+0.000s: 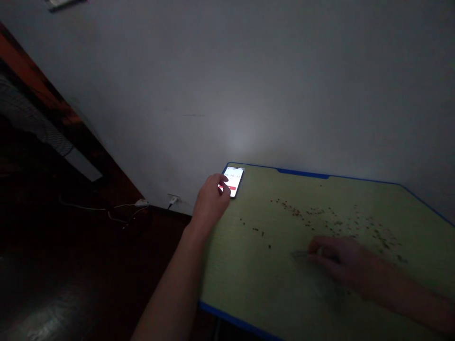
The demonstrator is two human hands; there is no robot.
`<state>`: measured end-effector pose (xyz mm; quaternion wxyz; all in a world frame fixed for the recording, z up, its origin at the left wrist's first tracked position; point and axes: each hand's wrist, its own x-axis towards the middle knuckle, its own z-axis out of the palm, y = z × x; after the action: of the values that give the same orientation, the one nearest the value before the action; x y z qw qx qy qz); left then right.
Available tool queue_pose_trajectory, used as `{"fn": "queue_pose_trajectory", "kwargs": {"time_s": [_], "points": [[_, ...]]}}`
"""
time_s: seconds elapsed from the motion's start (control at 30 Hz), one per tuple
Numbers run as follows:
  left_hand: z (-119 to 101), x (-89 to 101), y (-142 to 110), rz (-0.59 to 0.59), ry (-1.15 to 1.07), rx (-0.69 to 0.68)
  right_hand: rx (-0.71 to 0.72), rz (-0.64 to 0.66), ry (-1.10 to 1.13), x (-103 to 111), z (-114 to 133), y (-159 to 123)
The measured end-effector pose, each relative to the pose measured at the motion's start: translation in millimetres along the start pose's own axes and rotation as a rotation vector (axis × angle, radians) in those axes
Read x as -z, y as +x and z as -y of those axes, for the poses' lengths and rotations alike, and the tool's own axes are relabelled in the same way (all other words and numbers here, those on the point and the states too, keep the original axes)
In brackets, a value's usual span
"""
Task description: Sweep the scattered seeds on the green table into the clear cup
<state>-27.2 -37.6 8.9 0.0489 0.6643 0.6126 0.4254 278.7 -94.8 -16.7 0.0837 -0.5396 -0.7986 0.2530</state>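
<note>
My left hand point(214, 198) is over the lower left of a lit phone point(235, 181) at the table's back left corner. Its fingers are bent, with a gap between forefinger and thumb and nothing visible in it. Whether they touch the screen I cannot tell. Lower right, my right hand point(336, 255) is blurred, its fingers closed on a see-through thing that looks like a clear plastic bag point(300, 255). The bag hangs faintly below the hand, close to the tabletop. Many tiny dark bead-like bits point(291, 209) lie scattered behind the right hand, some partly hidden by it.
The pale green table point(241, 270) has a blue edge and stands against a grey wall point(302, 85). Left of it, a white cable and adapter point(141, 202) lie on the dark floor, near a plug point(173, 201) in the wall. A fan point(31, 109) stands far left. The room is dim.
</note>
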Motion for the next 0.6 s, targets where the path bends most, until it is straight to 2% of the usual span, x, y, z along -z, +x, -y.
{"fn": "queue_pose_trajectory", "kwargs": {"time_s": [0.07, 0.13, 0.2, 0.3, 0.37, 0.47, 0.6], "points": [[0.0, -0.1, 0.0, 0.005, -0.003, 0.0, 0.026, -0.017, -0.033, 13.6, -7.5, 0.4], [0.0, 0.1, 0.0, 0.007, -0.005, 0.005, 0.088, -0.028, -0.066, 27.2, -3.1, 10.7], [0.3, 0.4, 0.0, 0.014, -0.005, 0.012, 0.19, -0.041, -0.105, 39.5, 10.6, 31.8], [0.9, 1.1, 0.2, 0.023, 0.005, 0.023, 0.312, -0.126, -0.193, 54.0, 32.2, 78.8], [1.3, 1.7, 0.3, 0.029, 0.017, 0.032, 0.274, -0.207, -0.201, 59.8, 37.4, 112.7], [2.0, 2.5, 0.8, 0.033, 0.027, 0.039, 0.221, -0.246, -0.212, 60.6, 30.3, 153.6], [3.6, 2.4, 1.3, 0.033, 0.029, 0.022, 0.177, -0.229, -0.213, 52.8, 14.2, 179.4]]}}
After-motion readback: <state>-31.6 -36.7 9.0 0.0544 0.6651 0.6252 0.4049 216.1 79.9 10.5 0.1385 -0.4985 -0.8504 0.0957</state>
